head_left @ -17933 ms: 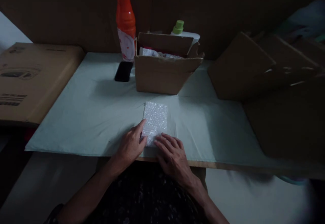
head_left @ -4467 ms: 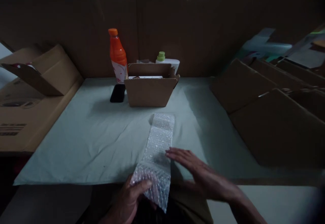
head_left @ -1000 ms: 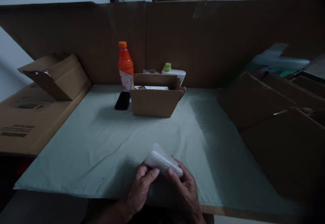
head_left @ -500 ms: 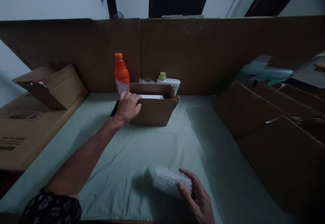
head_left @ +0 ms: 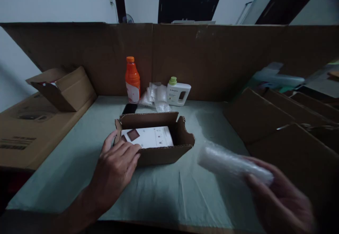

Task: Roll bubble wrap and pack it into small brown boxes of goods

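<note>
An uncovered cardboard box stands on the pale green cloth, with a white printed carton inside it. My left hand grips the box at its left front corner, fingers hooked over the rim. To the right of the box, my right hand holds a roll of bubble wrap by one end, clear of the box. Motion blurs that roll, and whether anything is wrapped inside it I cannot tell.
Behind the box stand an orange bottle, a white jug with a green cap, loose bubble wrap and a black phone-like slab. Cardboard boxes flank both sides, and a cardboard wall closes off the back.
My left hand has drawn the cardboard box nearer, uncovering the slab and bubble wrap behind it. The bubble wrap roll in my right hand has moved right and up.
</note>
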Action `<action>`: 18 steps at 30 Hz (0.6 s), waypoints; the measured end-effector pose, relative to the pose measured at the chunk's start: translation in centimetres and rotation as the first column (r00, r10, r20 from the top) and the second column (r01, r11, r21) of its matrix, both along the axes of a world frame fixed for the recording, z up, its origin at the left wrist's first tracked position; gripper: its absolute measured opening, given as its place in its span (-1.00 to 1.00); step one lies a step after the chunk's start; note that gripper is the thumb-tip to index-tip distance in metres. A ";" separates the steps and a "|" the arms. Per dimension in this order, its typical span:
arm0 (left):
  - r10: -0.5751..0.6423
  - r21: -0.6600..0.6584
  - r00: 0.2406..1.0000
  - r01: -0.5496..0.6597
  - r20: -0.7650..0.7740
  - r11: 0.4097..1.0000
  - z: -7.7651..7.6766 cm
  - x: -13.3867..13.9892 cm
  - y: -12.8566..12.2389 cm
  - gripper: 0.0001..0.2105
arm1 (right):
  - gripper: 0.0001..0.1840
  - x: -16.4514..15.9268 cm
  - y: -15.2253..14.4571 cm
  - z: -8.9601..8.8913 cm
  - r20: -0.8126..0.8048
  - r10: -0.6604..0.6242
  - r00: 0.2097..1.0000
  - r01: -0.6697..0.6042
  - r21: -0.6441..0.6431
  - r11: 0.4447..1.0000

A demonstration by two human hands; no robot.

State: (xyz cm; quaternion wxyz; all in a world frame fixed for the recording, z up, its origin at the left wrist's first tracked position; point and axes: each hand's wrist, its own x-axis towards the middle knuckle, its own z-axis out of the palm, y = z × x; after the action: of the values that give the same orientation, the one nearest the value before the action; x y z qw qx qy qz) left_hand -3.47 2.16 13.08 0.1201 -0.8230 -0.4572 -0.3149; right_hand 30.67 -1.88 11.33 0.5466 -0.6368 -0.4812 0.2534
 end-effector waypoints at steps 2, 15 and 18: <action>-0.007 0.003 1.000 0.006 0.025 1.000 0.1 -0.1 -1.2 -0.85 | -0.66 -0.9 0.8 3.1 0.100 -0.042 0.994 0.032 0.098 0.995; -0.059 0.033 0.985 0.055 0.165 0.998 -1.2 -0.7 -1.8 -0.74 | -0.73 -13.3 10.4 10.0 0.892 0.444 -0.088 -0.078 -0.451 0.889; -0.074 0.040 0.980 0.067 0.183 0.997 -1.3 -0.8 -1.6 -0.73 | -0.72 -13.6 11.0 10.8 0.806 0.580 -0.120 -0.069 -0.589 0.805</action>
State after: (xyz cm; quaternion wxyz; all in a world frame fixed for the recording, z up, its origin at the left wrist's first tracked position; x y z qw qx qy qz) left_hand -4.30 0.54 11.76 0.0800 -0.8039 -0.4315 -0.4015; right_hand 17.02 9.13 22.12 -0.1699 -0.5614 -0.8077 -0.0604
